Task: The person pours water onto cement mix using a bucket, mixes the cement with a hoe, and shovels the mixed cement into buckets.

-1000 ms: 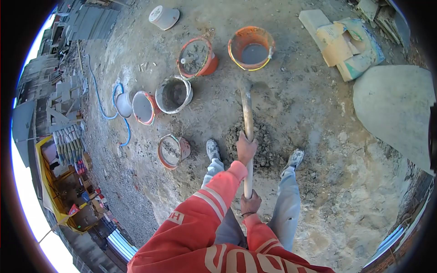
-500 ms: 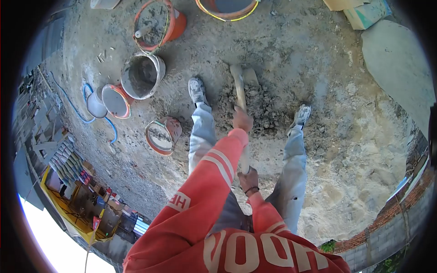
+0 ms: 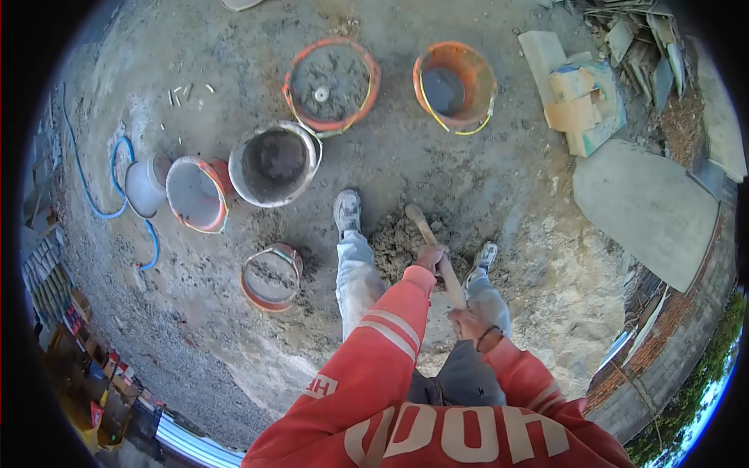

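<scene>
My left hand [image 3: 431, 257] is wrapped round the wooden handle of a hoe [image 3: 452, 285], partway along it. Lower on the same handle, close to my body, my right hand [image 3: 471, 323] is closed too, with a dark band at its wrist. The handle slants from my right hand up and left to a heap of wet grey mortar [image 3: 398, 240] on the ground between my feet. I cannot make out the hoe's blade now. Left of my left foot is a small bucket [image 3: 251, 294] with grey residue inside.
Ahead and left stand a large grey-rimmed bucket [image 3: 239, 181], an orange tub [image 3: 290, 97] of grey mix and a bucket of grey liquid [image 3: 221, 226]. An orange bucket [image 3: 466, 66] holds dark liquid. A blue hose [image 3: 72, 156] curves left. A grey sheet [image 3: 647, 210] lies right.
The view has shifted, bringing more ground ahead into sight. Both hands keep hold of the hoe; its handle now slants more, and the blade visible before is out of sight.
</scene>
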Tool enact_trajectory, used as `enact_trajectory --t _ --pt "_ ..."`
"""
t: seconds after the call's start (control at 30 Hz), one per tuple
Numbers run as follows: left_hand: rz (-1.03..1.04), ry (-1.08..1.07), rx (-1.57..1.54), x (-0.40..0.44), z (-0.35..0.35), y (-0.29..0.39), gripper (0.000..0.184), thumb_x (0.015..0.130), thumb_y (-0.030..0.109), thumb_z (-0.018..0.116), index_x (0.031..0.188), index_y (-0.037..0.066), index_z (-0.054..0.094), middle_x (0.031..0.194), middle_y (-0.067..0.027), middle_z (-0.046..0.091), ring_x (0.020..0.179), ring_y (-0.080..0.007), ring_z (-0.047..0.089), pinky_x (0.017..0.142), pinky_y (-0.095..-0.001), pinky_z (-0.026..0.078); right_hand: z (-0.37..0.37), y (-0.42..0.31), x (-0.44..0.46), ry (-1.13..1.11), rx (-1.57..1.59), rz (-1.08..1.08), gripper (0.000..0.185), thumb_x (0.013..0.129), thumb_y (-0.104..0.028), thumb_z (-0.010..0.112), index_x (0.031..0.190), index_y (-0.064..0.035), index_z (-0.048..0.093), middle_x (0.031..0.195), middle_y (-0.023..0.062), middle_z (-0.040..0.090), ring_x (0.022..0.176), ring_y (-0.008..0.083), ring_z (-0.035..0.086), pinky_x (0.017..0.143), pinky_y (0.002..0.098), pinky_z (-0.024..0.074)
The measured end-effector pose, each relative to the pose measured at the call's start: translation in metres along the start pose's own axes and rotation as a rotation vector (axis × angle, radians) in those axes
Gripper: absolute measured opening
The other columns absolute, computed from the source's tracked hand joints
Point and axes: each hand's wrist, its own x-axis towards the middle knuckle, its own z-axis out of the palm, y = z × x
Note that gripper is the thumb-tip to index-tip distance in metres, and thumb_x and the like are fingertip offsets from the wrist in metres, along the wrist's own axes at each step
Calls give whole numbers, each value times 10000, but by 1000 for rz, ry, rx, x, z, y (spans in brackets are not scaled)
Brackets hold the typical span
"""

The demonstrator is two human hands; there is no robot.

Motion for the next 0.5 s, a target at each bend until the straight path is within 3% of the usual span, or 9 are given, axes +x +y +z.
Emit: enact_trajectory --t 0.07,0.17,0.23,0.27,0.33,0.37,0.43,0.5 --pt "42 -161 -351 -68 12 53 150 800 145 640 862 31 564 703 -103 586 589 -240 595 532 -400 531 -12 -29 -54 -49 -62 -92 136 783 -110 619 743 -28 518 541 35 480 408 143 482 383 296 375" --pt "81 -106 -409 -132 25 133 127 814 127 627 860 39 549 683 -95 568 608 -239 600 542 -399 534 -33 -80 -154 -26 -187 -211 150 819 -153 596 826 -24 521 574 37 510 441 111 504 410 272 399" --pt "171 -51 -394 -142 39 176 135 812 128 631 850 44 532 670 -87 552 571 -239 581 521 -400 529 -56 -110 -205 -37 -332 -248 217 802 -172 608 877 6 508 612 103 542 491 209 548 469 320 437" --pt "205 -32 -430 -154 47 200 128 813 120 625 843 49 523 665 -84 541 546 -232 563 508 -397 524 -64 -121 -223 -46 -314 -259 217 802 -172 608 877 6 508 612 103 542 491 209 548 469 320 437" --pt "255 -3 -445 -169 63 252 123 814 112 620 836 54 514 660 -80 530 522 -225 545 495 -395 519 -82 -142 -248 87 -599 -467 263 771 -169 614 902 29 502 662 198 564 592 371 577 562 395 465" --pt "338 11 -473 -174 70 273 115 803 115 616 816 47 524 633 -87 528 503 -234 548 473 -391 506 -91 -154 -255 76 -583 -478 263 771 -169 614 902 29 502 662 198 564 592 371 577 562 395 465" --pt "439 45 -497 -188 79 312 110 792 117 613 796 40 534 606 -94 526 484 -242 552 452 -388 492 -107 -185 -258 111 -605 -567 297 752 -165 609 921 50 494 742 265 572 712 477 554 649 468 455" --pt "525 -17 -462 -199 90 362 81 816 59 565 818 69 484 633 -52 477 491 -184 491 456 -356 475 -128 -211 -242 105 -649 -628 314 756 -161 596 961 48 481 759 283 578 730 475 567 662 502 453"
